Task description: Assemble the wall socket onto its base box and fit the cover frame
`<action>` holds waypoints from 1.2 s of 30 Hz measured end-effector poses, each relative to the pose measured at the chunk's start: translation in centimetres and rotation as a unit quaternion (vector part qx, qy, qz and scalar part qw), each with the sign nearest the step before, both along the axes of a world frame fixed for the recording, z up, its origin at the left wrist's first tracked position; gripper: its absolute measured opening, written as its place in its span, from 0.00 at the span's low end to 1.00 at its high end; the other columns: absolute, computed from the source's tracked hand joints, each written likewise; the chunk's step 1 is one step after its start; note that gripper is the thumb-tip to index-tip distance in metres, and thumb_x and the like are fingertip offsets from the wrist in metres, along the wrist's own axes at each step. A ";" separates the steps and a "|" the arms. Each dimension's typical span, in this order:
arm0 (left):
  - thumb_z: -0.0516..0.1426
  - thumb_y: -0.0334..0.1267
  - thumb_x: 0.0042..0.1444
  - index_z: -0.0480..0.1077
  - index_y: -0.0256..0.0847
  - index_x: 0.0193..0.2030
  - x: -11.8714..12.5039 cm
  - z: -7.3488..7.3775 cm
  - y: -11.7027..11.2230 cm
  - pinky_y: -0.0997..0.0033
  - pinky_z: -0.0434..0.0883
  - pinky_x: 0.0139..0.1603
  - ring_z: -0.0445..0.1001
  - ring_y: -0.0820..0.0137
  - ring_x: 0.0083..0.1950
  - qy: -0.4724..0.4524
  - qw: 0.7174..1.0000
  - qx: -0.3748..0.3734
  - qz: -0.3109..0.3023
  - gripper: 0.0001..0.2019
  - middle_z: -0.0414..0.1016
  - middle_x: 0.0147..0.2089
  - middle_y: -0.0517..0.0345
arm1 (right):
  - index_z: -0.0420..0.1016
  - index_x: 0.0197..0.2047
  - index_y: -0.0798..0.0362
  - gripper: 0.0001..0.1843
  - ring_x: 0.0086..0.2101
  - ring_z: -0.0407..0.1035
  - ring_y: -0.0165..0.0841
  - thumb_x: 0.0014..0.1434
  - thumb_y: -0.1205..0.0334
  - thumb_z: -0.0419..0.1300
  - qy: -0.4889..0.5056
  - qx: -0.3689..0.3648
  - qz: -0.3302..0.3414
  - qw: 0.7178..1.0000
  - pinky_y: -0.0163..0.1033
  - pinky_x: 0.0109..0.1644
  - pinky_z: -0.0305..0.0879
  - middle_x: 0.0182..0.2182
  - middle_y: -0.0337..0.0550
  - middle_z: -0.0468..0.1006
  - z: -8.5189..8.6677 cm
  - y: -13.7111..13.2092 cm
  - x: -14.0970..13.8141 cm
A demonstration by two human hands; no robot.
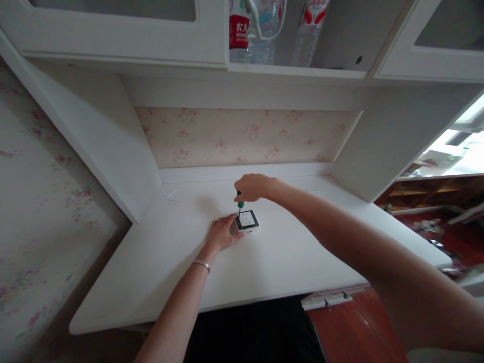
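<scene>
A wall socket with a white face and a dark border lies face up on the white desk, seated on a white box. My left hand grips it from the left, thumb at the near side and fingers at the far left corner. A screwdriver with a green handle stands nearly upright in my right hand, fingers closed round the handle. Its tip meets the socket's dark border at the left side. Any screw under the tip is too small to see.
A thin, flat white piece lies at the back left of the desk. Overhead, a cabinet shelf holds plastic bottles. Side panels stand at both ends, and a floral back wall is behind.
</scene>
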State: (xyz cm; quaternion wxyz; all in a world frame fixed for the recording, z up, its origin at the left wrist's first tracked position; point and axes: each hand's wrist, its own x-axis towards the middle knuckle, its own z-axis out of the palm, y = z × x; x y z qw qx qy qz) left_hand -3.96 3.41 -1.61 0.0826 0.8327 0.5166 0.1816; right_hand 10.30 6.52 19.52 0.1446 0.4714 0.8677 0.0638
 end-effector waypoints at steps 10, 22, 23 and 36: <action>0.55 0.55 0.51 0.52 0.53 0.64 0.0 0.0 0.0 0.59 0.58 0.58 0.60 0.59 0.62 0.002 1.000 -0.003 0.004 0.33 0.60 0.64 0.61 | 0.78 0.44 0.58 0.30 0.40 0.72 0.46 0.54 0.40 0.53 0.031 0.032 0.011 0.999 0.42 0.36 0.65 0.40 0.62 0.77 -1.1 1.4 0.6; 0.54 0.58 0.51 0.54 0.53 0.63 -0.1 -0.4 0.1 0.59 0.58 0.58 0.61 0.60 0.61 -0.003 1.000 0.010 0.000 0.33 0.62 0.63 0.61 | 0.77 0.44 0.58 0.30 0.41 0.72 0.47 0.55 0.41 0.50 0.075 0.068 -0.072 0.992 0.45 0.39 0.67 0.42 0.62 0.76 -1.6 0.7 -0.8; 0.54 0.58 0.51 0.54 0.53 0.62 -0.1 -0.4 0.0 0.60 0.58 0.58 0.61 0.60 0.61 -0.003 1.000 0.009 -0.001 0.33 0.63 0.62 0.61 | 0.77 0.45 0.58 0.30 0.42 0.72 0.48 0.56 0.41 0.50 0.075 0.069 -0.074 0.992 0.46 0.40 0.67 0.42 0.63 0.76 -1.6 0.5 -0.9; 0.59 0.59 0.45 0.49 0.49 0.66 -0.4 -0.7 0.8 0.58 0.58 0.58 0.62 0.56 0.60 -0.102 0.993 -0.051 -0.005 0.43 0.62 0.62 0.51 | 0.77 0.40 0.53 0.30 0.36 0.72 0.42 0.58 0.38 0.46 0.207 0.121 -0.114 0.964 0.41 0.36 0.64 0.34 0.53 0.78 -1.2 -1.9 4.7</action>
